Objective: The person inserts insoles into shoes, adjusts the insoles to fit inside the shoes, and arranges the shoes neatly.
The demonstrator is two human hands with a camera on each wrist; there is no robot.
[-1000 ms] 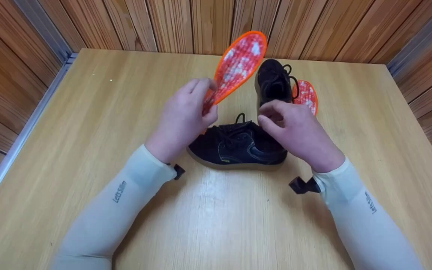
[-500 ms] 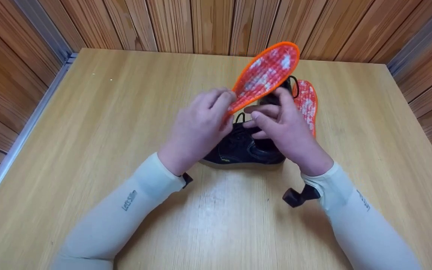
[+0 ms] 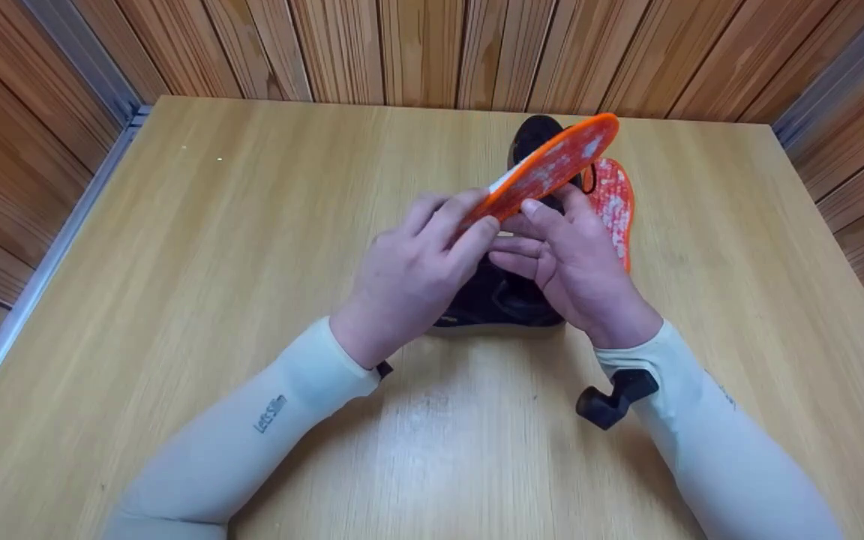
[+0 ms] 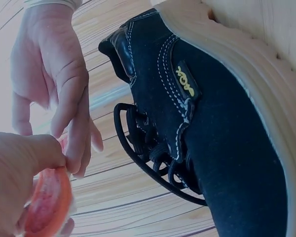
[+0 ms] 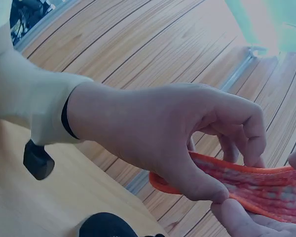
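Note:
My left hand (image 3: 417, 262) pinches one end of a red-and-white insole (image 3: 552, 169) with an orange rim, between thumb and fingers. The insole slants up and to the right, its white underside partly showing. My right hand (image 3: 582, 262) has its thumb on the insole's near face and a finger behind it. In the right wrist view, the left hand (image 5: 153, 118) bends round the insole (image 5: 246, 187). Below both hands a black lace-up shoe (image 3: 499, 307) lies sideways to me, partly covered. The left wrist view shows the shoe (image 4: 212, 138) upright with its laces.
Behind the insole stands a second black shoe (image 3: 537, 139), toe toward the wall. Beside it, on the table, lies another red insole (image 3: 616, 210). The wooden table (image 3: 252, 225) meets plank walls (image 3: 417, 52) at the back.
My left hand has moved right with the insole, which tips lower and turns more edge-on. My right hand has turned palm inward and come to the insole.

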